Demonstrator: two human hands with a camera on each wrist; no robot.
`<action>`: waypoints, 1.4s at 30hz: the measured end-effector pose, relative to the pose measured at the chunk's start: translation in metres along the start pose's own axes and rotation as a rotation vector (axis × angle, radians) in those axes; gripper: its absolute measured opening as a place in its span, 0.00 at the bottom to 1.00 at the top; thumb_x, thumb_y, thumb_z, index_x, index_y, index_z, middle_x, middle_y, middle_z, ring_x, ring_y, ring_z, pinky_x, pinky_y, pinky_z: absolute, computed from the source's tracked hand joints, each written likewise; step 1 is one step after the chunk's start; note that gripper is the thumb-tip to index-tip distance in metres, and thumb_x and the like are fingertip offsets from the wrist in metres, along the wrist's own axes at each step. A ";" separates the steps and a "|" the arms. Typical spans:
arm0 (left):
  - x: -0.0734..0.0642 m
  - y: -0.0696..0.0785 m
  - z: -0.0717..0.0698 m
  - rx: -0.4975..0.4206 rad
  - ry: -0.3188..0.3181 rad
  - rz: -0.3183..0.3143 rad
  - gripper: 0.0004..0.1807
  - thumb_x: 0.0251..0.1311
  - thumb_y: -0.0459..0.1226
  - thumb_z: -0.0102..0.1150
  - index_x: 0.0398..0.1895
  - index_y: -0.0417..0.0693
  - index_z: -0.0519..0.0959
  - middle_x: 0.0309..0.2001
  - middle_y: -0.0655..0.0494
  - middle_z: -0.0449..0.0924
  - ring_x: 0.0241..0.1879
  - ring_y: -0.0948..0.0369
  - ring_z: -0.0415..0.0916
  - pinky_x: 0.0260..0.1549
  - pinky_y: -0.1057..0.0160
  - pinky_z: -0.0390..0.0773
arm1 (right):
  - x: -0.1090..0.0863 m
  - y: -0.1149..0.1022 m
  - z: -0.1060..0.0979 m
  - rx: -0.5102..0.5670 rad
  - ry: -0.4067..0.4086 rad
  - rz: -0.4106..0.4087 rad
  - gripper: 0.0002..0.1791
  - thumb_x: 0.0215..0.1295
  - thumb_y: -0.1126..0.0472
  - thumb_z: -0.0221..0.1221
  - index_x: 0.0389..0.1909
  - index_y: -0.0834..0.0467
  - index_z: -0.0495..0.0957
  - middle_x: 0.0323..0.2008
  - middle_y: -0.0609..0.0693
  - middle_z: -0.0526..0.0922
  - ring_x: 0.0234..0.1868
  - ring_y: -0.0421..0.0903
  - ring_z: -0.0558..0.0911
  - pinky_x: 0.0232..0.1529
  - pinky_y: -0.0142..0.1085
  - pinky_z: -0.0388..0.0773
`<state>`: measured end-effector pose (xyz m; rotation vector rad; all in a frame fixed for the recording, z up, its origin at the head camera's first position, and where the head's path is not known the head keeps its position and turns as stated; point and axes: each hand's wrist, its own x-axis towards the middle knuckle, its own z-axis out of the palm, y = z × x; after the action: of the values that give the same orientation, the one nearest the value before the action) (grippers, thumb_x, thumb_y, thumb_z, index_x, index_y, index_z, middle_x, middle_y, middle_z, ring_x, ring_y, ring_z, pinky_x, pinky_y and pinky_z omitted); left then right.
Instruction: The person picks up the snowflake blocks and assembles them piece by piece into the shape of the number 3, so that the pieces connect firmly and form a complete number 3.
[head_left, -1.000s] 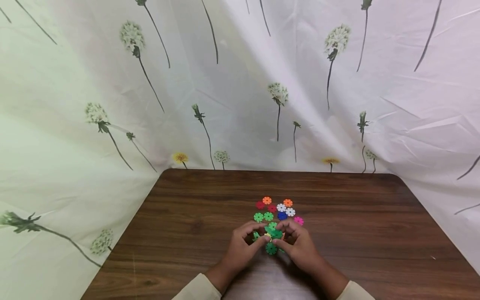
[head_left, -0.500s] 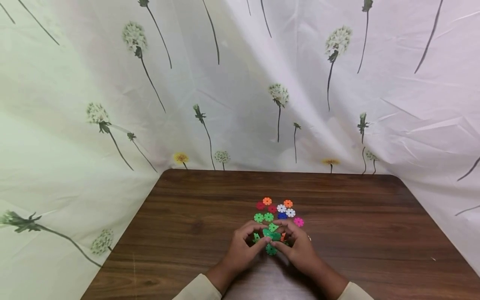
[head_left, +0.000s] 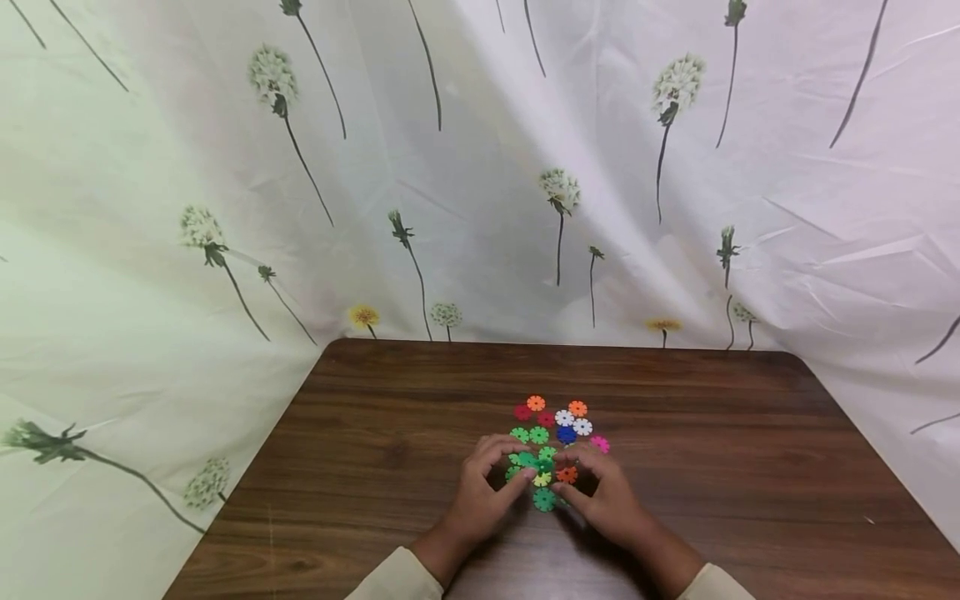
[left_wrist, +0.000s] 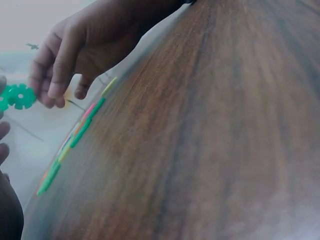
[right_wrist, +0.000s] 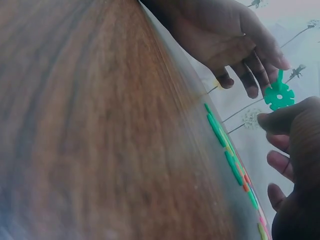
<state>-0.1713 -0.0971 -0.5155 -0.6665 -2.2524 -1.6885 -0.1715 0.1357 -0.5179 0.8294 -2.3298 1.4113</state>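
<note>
Two green notched discs, slotted together, are pinched by the fingertips of my left hand [head_left: 483,487] above the table. One disc [right_wrist: 279,96] faces the right wrist view, and the other shows edge-on above it. My right hand [head_left: 609,498] curves loosely beside them, thumb and index finger parted, its fingertips close to the discs' edge. Beneath the hands lie more flat discs: a green one [head_left: 543,500] nearest me, a yellow one [head_left: 542,480] and an orange-red one [head_left: 567,474]. In the left wrist view, the held green disc [left_wrist: 19,96] sits between both hands' fingers.
Past the hands, loose discs lie on the brown wooden table [head_left: 360,467]: orange [head_left: 536,403], red [head_left: 522,412], white [head_left: 565,417], blue [head_left: 566,434], pink [head_left: 600,444] and light green [head_left: 538,435]. A dandelion-print cloth [head_left: 480,208] hangs behind the table.
The right thumb and fingers have spread and drawn slightly away from the green discs. These have turned and shifted a little left with the left hand, uncovering the yellow and orange-red discs.
</note>
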 end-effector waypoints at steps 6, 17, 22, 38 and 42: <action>0.000 -0.002 -0.002 0.047 0.019 0.009 0.13 0.70 0.35 0.73 0.55 0.45 0.87 0.58 0.46 0.88 0.62 0.60 0.79 0.67 0.57 0.77 | 0.001 0.001 -0.001 -0.096 -0.008 -0.042 0.16 0.60 0.68 0.79 0.46 0.54 0.88 0.47 0.45 0.91 0.54 0.48 0.87 0.61 0.44 0.81; -0.001 0.001 -0.003 0.019 0.034 -0.089 0.14 0.71 0.41 0.74 0.56 0.57 0.88 0.58 0.54 0.81 0.65 0.53 0.79 0.74 0.55 0.72 | -0.005 0.002 0.001 -0.136 -0.029 0.038 0.16 0.58 0.65 0.79 0.45 0.48 0.89 0.48 0.42 0.90 0.60 0.56 0.84 0.60 0.68 0.59; 0.000 0.001 -0.004 0.007 0.037 -0.112 0.13 0.70 0.42 0.75 0.56 0.58 0.88 0.59 0.53 0.80 0.65 0.51 0.78 0.74 0.56 0.70 | -0.005 0.002 0.003 -0.158 -0.002 0.083 0.16 0.56 0.64 0.80 0.43 0.49 0.89 0.47 0.41 0.89 0.62 0.61 0.80 0.61 0.62 0.54; 0.000 0.001 -0.002 -0.005 0.049 -0.116 0.13 0.70 0.41 0.74 0.55 0.56 0.88 0.59 0.53 0.79 0.65 0.51 0.77 0.74 0.56 0.69 | -0.012 0.001 0.001 -0.245 0.035 0.152 0.17 0.52 0.62 0.84 0.39 0.47 0.88 0.44 0.39 0.89 0.54 0.45 0.77 0.57 0.55 0.55; 0.001 0.001 -0.002 -0.003 0.043 -0.129 0.13 0.70 0.42 0.75 0.55 0.57 0.88 0.59 0.53 0.78 0.65 0.50 0.77 0.75 0.53 0.69 | -0.012 0.001 -0.001 -0.274 0.027 0.190 0.16 0.52 0.60 0.84 0.38 0.48 0.88 0.44 0.40 0.88 0.54 0.45 0.77 0.57 0.55 0.54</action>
<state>-0.1715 -0.0987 -0.5138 -0.4895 -2.3083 -1.7474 -0.1626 0.1402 -0.5242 0.5200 -2.5600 1.1233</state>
